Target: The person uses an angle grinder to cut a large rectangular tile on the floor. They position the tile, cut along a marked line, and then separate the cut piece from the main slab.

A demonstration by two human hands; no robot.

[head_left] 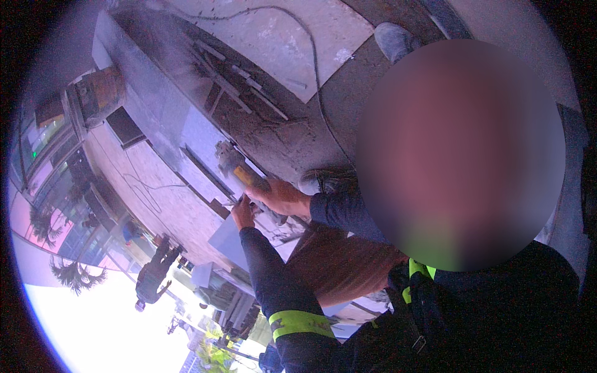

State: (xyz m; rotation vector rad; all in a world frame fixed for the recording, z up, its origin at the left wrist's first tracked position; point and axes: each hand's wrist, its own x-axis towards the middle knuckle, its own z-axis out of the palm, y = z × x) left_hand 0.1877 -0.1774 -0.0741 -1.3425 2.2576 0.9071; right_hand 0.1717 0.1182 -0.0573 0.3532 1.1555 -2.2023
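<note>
My right hand (pixel 281 198) is wrapped round the body of an angle grinder (pixel 247 176), yellow and grey with a dusty head. The grinder head lies over the edge of a long pale slab (pixel 165 93). My left hand (pixel 243 214) is close beside the right one, fingers bent together near the slab edge; what they pinch, if anything, is too small to make out. Both arms wear dark sleeves, and the left has a lime band (pixel 301 324). The disc's contact with the slab cannot be made out.
Dust hangs over the slab's far end. A cable (pixel 318 81) crosses the dirty ground, past cut strips (pixel 239 87) and a pale board (pixel 311 37). A dark rectangular piece (pixel 125 128) lies left. Another person (pixel 155 276) stands farther left. A blurred patch hides much of the right side.
</note>
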